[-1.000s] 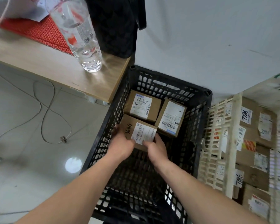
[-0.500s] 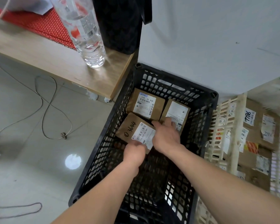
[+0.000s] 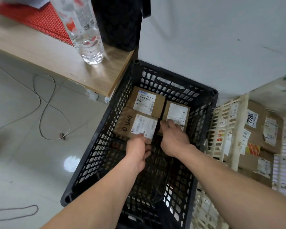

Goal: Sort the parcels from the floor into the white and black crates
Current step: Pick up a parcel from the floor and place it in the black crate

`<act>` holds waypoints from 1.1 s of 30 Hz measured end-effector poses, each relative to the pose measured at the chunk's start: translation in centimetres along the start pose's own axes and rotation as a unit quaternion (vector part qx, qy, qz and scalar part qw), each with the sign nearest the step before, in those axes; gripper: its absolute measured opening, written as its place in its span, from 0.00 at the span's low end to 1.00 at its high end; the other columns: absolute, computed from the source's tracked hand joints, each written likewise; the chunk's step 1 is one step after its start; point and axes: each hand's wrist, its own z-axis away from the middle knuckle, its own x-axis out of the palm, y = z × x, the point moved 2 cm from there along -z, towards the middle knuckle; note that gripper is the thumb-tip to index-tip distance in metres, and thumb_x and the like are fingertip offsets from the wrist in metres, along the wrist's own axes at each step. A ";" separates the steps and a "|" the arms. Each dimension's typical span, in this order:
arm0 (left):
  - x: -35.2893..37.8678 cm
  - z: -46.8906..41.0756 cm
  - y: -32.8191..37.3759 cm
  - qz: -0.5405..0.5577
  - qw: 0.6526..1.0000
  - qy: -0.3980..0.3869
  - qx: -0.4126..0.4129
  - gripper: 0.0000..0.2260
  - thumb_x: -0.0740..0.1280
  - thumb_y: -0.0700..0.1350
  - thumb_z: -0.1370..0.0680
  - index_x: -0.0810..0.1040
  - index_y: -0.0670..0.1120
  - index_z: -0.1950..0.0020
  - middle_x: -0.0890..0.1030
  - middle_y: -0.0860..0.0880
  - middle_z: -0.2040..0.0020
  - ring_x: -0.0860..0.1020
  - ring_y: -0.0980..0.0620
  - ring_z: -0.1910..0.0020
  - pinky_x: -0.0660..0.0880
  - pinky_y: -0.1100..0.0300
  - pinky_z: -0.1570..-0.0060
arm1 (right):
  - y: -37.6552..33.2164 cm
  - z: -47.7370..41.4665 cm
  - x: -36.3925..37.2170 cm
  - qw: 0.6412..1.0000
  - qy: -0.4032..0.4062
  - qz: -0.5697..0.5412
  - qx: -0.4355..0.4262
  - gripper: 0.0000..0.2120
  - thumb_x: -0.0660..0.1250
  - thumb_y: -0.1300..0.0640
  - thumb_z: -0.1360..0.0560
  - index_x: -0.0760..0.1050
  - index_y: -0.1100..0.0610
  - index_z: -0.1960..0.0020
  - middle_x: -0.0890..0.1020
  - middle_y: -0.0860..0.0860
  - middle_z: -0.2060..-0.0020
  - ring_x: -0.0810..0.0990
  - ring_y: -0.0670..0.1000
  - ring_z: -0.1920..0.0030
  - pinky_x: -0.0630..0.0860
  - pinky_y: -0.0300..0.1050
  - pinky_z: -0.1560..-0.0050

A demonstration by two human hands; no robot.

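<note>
The black crate [image 3: 96, 146] stands on the floor against the wall with three brown parcels at its far end. My left hand [image 3: 137, 149] grips the near edge of the front-left parcel [image 3: 127, 124], which has a handwritten number and a white label; my thumb lies on the label. My right hand [image 3: 175, 138] rests flat, fingers down, on the near end of the right parcel [image 3: 177, 111]. A third labelled parcel [image 3: 146, 101] lies in the back left corner. The white crate [image 3: 238, 129] stands just to the right, filled with several labelled parcels [image 3: 262, 126].
A wooden table [image 3: 40, 52] overhangs the black crate's far left corner. It carries a clear water bottle [image 3: 84, 30], a black bag [image 3: 119, 22] and a red mat [image 3: 31, 17]. Thin cables [image 3: 45, 103] loop over the tiled floor on the left.
The front-left parcel has settled flat beside the other two. My right hand left it and moved onto the right parcel. My left hand slid back to the parcel's near edge.
</note>
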 end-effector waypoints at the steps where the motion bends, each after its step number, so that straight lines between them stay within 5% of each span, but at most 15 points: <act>1: 0.3 -0.1 0.3 0.005 1.000 -0.006 0.002 0.11 0.60 0.38 0.18 0.77 0.48 0.40 0.82 0.44 0.50 0.75 0.44 0.52 0.76 0.54 0.53 | 0.2 0.0 0.0 1.000 0.002 -0.010 -0.001 0.39 0.64 0.60 0.23 0.51 0.54 0.17 0.55 0.54 0.20 0.61 0.59 0.24 0.67 0.56 0.26; 7: 0.7 -0.1 1.0 -0.001 0.999 -0.032 -0.014 0.15 0.60 0.38 0.17 0.73 0.49 0.32 0.79 0.46 0.43 0.75 0.42 0.43 0.75 0.49 0.49 | 0.5 0.2 -0.2 0.999 -0.011 -0.030 -0.012 0.35 0.64 0.60 0.23 0.55 0.56 0.19 0.55 0.53 0.20 0.60 0.58 0.23 0.67 0.53 0.26; 12: -0.7 0.4 1.6 -0.040 0.999 -0.032 0.006 0.12 0.60 0.36 0.18 0.77 0.52 0.47 0.81 0.50 0.46 0.76 0.50 0.49 0.71 0.47 0.43 | 0.8 0.3 -0.3 0.998 -0.037 -0.041 -0.011 0.35 0.61 0.61 0.22 0.53 0.56 0.17 0.48 0.52 0.17 0.54 0.57 0.19 0.63 0.53 0.23; 19: -1.5 0.9 2.7 -0.083 0.995 -0.053 -0.004 0.19 0.63 0.38 0.19 0.73 0.51 0.28 0.77 0.48 0.38 0.70 0.45 0.33 0.68 0.40 0.35 | 0.8 0.5 -0.3 0.997 -0.071 -0.036 -0.007 0.37 0.59 0.60 0.19 0.45 0.53 0.15 0.40 0.50 0.17 0.47 0.56 0.17 0.60 0.54 0.20; 21: -1.9 1.4 2.8 -0.109 0.992 -0.061 0.001 0.14 0.63 0.40 0.18 0.76 0.54 0.35 0.77 0.50 0.37 0.69 0.46 0.32 0.68 0.41 0.36 | 0.7 0.6 -0.2 0.997 -0.075 -0.037 -0.006 0.36 0.59 0.60 0.19 0.46 0.53 0.15 0.40 0.51 0.17 0.47 0.56 0.17 0.58 0.54 0.20; 25: -3.3 3.1 3.4 -0.136 0.990 -0.031 0.010 0.11 0.63 0.39 0.18 0.72 0.55 0.53 0.75 0.54 0.52 0.68 0.49 0.42 0.67 0.41 0.32 | 0.1 1.6 -0.3 0.997 -0.064 -0.047 -0.007 0.35 0.59 0.60 0.20 0.49 0.54 0.16 0.44 0.54 0.16 0.50 0.59 0.18 0.57 0.53 0.20; 29: -4.9 5.1 4.5 -0.170 0.985 -0.026 0.033 0.10 0.65 0.41 0.19 0.74 0.52 0.39 0.74 0.54 0.52 0.70 0.48 0.42 0.69 0.42 0.33 | -1.8 3.5 -1.3 0.997 -0.004 -0.071 -0.031 0.31 0.61 0.52 0.19 0.58 0.51 0.18 0.60 0.55 0.20 0.64 0.59 0.23 0.67 0.54 0.25; 33: -6.3 8.4 5.6 -0.221 0.972 -0.018 0.077 0.23 0.68 0.48 0.20 0.71 0.50 0.25 0.73 0.49 0.29 0.69 0.43 0.28 0.70 0.40 0.32 | -4.7 6.2 -3.3 0.987 0.086 -0.122 -0.057 0.31 0.61 0.41 0.18 0.63 0.52 0.20 0.67 0.52 0.22 0.66 0.55 0.24 0.65 0.52 0.25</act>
